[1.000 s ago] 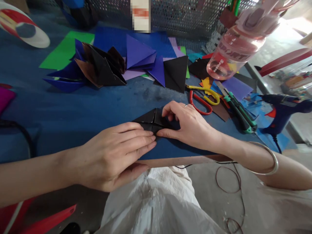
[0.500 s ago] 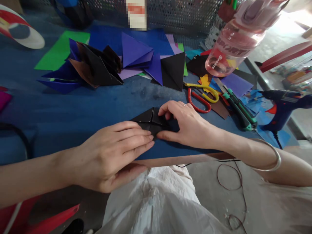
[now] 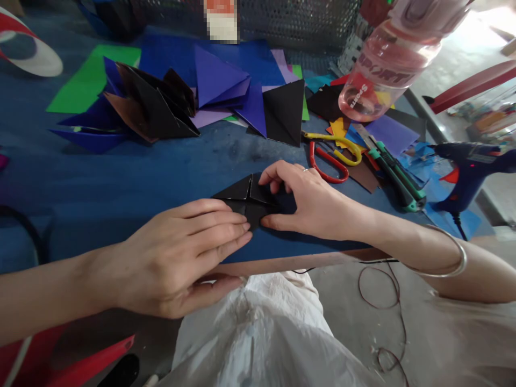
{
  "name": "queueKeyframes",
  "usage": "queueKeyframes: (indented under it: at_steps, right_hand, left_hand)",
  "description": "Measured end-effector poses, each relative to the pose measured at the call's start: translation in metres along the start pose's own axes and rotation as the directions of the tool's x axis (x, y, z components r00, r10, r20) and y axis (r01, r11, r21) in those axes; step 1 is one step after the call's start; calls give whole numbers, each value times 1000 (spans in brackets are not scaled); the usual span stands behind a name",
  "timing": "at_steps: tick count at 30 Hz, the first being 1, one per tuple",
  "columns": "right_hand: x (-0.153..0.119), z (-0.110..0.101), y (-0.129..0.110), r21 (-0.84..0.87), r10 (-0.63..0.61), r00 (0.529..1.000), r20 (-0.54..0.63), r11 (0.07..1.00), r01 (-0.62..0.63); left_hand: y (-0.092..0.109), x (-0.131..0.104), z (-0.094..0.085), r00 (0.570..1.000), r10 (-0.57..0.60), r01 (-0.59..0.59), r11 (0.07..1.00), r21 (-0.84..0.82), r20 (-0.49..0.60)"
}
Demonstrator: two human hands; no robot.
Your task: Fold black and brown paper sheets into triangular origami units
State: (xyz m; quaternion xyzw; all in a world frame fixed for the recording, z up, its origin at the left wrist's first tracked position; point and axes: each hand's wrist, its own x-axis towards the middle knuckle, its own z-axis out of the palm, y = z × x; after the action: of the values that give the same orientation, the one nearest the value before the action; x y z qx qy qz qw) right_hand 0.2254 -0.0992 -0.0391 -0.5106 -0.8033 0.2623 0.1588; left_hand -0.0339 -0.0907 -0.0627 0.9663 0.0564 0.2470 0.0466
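Note:
A folded black paper point(image 3: 249, 200) lies near the front edge of the blue table, its peak pointing away from me and a crease or slit down its middle. My left hand point(image 3: 193, 242) lies flat over the paper's left part, fingers stretched out and hiding some of it. On the right side of the paper rests my right hand point(image 3: 302, 201), its thumb apart from the curled fingers, touching the paper at the right edge.
Behind lie folded black paper point(image 3: 284, 113), purple paper point(image 3: 220, 80) and green paper point(image 3: 97, 78). Scissors point(image 3: 328, 161), a green-black cutter point(image 3: 397, 177), a glue gun point(image 3: 463, 166) and a pink bottle point(image 3: 387, 70) stand or lie to the right.
The camera view has shifted slightly. Both hands stay at the black paper, with my right thumb slightly farther from my left fingertips.

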Motion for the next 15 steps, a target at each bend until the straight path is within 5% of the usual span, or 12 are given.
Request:
queueKeyframes:
  at_steps: [15]
  right_hand:
    - [0, -11, 9, 102, -70, 995, 76, 993, 62]
  left_hand:
    - [-3, -8, -3, 999, -25, 27, 998, -55, 45]
